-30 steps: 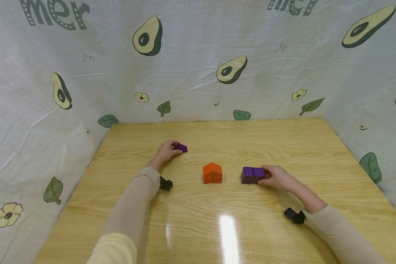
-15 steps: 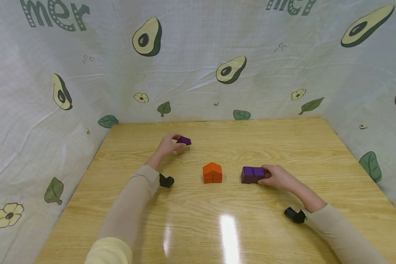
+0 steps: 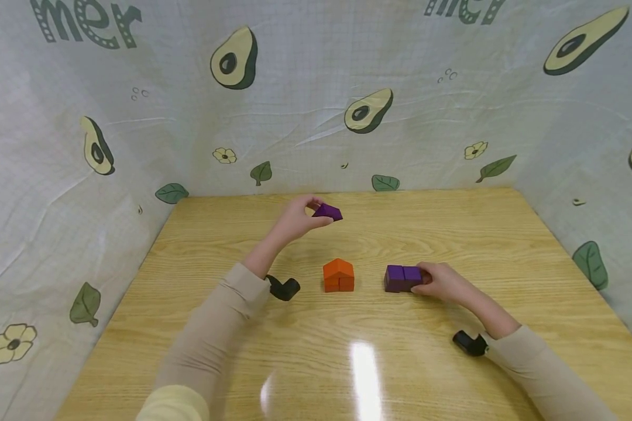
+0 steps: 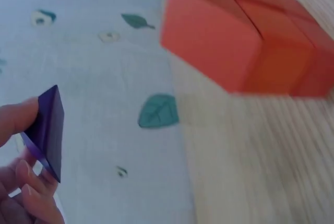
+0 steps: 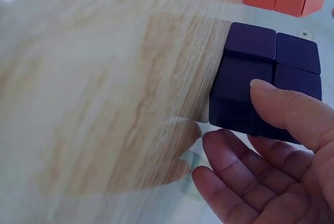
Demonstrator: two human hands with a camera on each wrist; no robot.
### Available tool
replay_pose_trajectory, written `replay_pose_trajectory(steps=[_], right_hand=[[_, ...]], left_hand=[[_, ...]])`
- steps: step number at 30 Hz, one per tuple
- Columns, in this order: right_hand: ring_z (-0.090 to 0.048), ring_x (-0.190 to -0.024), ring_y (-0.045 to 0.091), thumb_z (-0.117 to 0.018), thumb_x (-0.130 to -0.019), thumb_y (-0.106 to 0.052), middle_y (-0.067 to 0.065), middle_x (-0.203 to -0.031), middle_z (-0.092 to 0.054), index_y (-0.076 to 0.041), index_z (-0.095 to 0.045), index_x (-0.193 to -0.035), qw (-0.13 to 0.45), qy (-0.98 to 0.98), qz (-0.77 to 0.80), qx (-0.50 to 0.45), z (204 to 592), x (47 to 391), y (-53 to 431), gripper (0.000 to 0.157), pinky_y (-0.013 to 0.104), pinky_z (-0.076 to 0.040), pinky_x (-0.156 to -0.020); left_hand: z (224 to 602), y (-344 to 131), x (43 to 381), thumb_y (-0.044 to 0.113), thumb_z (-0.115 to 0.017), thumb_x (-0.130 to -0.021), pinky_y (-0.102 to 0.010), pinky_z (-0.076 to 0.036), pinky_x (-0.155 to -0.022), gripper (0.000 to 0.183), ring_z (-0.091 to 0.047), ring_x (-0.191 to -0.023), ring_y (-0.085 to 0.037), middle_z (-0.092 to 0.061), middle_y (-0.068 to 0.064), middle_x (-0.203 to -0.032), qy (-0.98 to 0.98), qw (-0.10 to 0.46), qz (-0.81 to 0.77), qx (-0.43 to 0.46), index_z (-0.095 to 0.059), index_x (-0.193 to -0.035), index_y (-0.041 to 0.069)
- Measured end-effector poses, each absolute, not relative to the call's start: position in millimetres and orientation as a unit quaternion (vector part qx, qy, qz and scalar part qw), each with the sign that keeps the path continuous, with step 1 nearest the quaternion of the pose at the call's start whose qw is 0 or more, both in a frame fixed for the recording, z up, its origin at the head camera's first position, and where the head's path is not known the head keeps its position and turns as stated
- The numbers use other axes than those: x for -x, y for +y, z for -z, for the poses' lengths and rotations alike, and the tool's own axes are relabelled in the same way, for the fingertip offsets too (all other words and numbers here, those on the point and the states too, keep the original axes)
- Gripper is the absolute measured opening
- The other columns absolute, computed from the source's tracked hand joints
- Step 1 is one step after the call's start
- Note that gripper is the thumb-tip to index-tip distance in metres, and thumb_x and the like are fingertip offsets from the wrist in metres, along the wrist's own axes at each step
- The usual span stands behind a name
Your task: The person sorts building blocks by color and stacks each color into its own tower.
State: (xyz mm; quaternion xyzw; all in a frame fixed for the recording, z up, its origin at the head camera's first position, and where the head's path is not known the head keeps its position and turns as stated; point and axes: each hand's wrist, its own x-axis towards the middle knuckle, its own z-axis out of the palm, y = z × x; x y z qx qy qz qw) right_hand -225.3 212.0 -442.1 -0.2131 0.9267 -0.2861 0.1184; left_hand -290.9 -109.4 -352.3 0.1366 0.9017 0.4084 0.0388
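Note:
My left hand [image 3: 295,219] pinches a purple triangular block [image 3: 329,211] between thumb and fingers, raised over the far part of the table. In the left wrist view the purple triangular block [image 4: 48,130] shows its slanted faces. My right hand [image 3: 442,282] grips the right end of several purple blocks [image 3: 395,279] set tightly together. Thumb on one face, fingers round the other side, it holds these purple blocks [image 5: 245,78] in the right wrist view. Between the hands stands a small house of orange blocks [image 3: 339,276] with a peaked top.
The wooden table [image 3: 426,228] meets a white cloth [image 3: 295,105] printed with avocados and leaves at the back and sides. Black wrist cameras [image 3: 284,288] stick out below both forearms. The orange house lies left of the purple blocks, a short gap away.
My left hand has lifted the purple triangular block and carried it right and farther back. The right hand, the purple blocks and the orange house stay put.

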Motion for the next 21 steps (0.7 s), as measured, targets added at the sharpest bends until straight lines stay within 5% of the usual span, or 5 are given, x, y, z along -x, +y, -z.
replay_pose_trajectory(steps=[8, 21], right_hand=[[-0.044, -0.057, 0.009, -0.065, -0.072, -0.018, 0.0, -0.07, -0.054, -0.001, -0.053, -0.093, 0.113, 0.926, 0.288, 0.215, 442, 225, 212, 0.03, 0.022, -0.037, -0.049], [-0.044, -0.056, 0.009, -0.065, -0.071, -0.017, -0.001, -0.066, -0.052, -0.002, -0.053, -0.089, 0.11, 0.922, 0.298, 0.221, 443, 225, 213, 0.027, 0.022, -0.037, -0.049]], left_hand=[[338, -67, 256, 0.035, -0.065, -0.07, -0.024, -0.04, -0.059, 0.039, -0.048, -0.079, -0.012, -0.054, 0.004, -0.093, 0.908, 0.031, -0.384, -0.164, -0.052, -0.102, 0.017], [365, -2, 224, 0.035, -0.064, -0.07, -0.016, -0.04, -0.057, 0.037, -0.047, -0.075, -0.005, -0.053, 0.007, -0.091, 0.913, 0.032, -0.339, -0.224, -0.053, -0.102, 0.02]])
